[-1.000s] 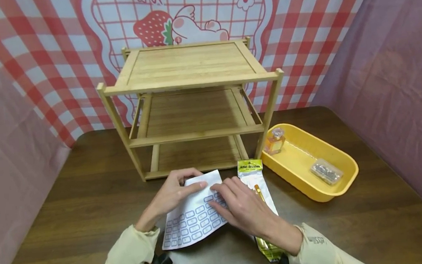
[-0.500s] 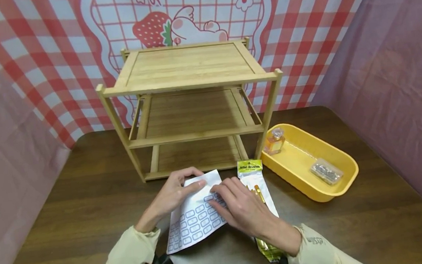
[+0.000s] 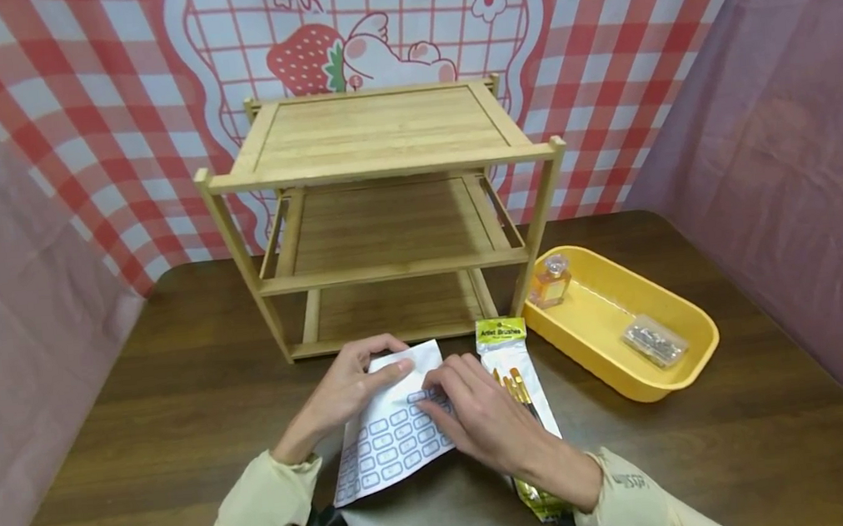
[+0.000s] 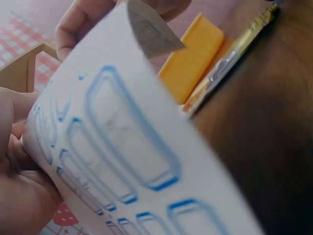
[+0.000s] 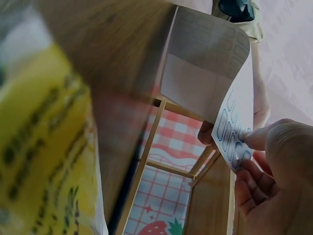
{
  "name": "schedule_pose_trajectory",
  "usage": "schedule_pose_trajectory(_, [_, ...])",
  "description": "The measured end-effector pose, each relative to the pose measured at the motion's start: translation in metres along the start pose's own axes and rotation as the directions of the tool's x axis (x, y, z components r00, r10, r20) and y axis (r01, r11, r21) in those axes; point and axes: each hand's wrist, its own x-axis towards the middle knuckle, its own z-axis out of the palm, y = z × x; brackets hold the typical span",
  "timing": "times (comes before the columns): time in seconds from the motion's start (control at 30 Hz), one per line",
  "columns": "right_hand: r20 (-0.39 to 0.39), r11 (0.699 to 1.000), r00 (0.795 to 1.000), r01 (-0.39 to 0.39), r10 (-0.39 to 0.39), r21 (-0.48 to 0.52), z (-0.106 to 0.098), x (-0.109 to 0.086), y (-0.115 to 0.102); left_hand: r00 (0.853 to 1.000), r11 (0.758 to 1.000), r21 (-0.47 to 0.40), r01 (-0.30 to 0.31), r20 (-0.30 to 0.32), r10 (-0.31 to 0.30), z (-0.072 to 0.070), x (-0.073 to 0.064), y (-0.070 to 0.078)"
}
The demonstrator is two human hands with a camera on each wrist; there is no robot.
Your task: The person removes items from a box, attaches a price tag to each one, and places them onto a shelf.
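A white sheet of blue-outlined label stickers (image 3: 388, 445) is held up between both hands, bent in a curve. My left hand (image 3: 346, 395) grips its upper left edge, thumb on the printed face and fingers behind. On the right edge, my right hand (image 3: 488, 416) pinches with thumb and fingertips at a label in the upper rows. Up close in the right wrist view, the right thumb (image 5: 264, 137) lies on the labels (image 5: 230, 127) with the fingers curled below. The left wrist view has the sheet (image 4: 146, 127) covering much of the hands. Whether a label is lifted is unclear.
A pack of artist brushes (image 3: 502, 348) lies partly beneath the right forearm. To the right is a yellow tray (image 3: 611, 367) with a perfume bottle (image 3: 551, 281) and a clear box of small metal pieces (image 3: 654, 340). A three-tier wooden rack (image 3: 383, 166) stands behind the hands.
The sheet's lower left corner has swung slightly right and down, and its curve has shifted. More of the brushes shows beside the right hand. Both hands keep nearly the same place.
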Motion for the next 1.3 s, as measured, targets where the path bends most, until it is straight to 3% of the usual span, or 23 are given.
schedule_pose_trajectory(0.5, [0.015, 0.995, 0.997, -0.079, 0.078, 0.057, 0.000, 0.000, -0.001, 0.999, 0.992, 0.114, -0.049, 0.009, 0.048, 0.000, 0.002, 0.001])
schedule_pose_trajectory(0.63, [0.027, 0.995, 0.996, -0.083, 0.082, 0.051, 0.000, 0.000, -0.001, 0.999, 0.983, 0.180, -0.044, 0.004, 0.044, 0.000, 0.002, 0.000])
schedule_pose_trajectory(0.77, [0.043, 0.994, 0.995, -0.090, 0.087, 0.061, 0.000, -0.002, -0.001, 0.998, 0.955, 0.290, -0.063, 0.001, 0.065, 0.001, 0.002, -0.001])
schedule_pose_trajectory(1.0, [0.076, 0.992, 0.992, -0.109, 0.103, 0.071, 0.001, -0.005, -0.002, 0.991, 0.885, 0.447, -0.133, 0.032, 0.133, 0.001, 0.003, -0.001])
schedule_pose_trajectory(1.17, [0.092, 0.985, 0.987, -0.139, 0.129, 0.105, 0.000, -0.006, -0.002, 0.984, 0.853, 0.491, -0.178, 0.063, 0.169, 0.000, 0.003, -0.006])
schedule_pose_trajectory(1.3, [0.090, 0.970, 0.982, -0.178, 0.165, 0.167, -0.001, -0.006, 0.000, 0.983, 0.842, 0.507, -0.183, 0.074, 0.169, 0.000, 0.003, -0.010])
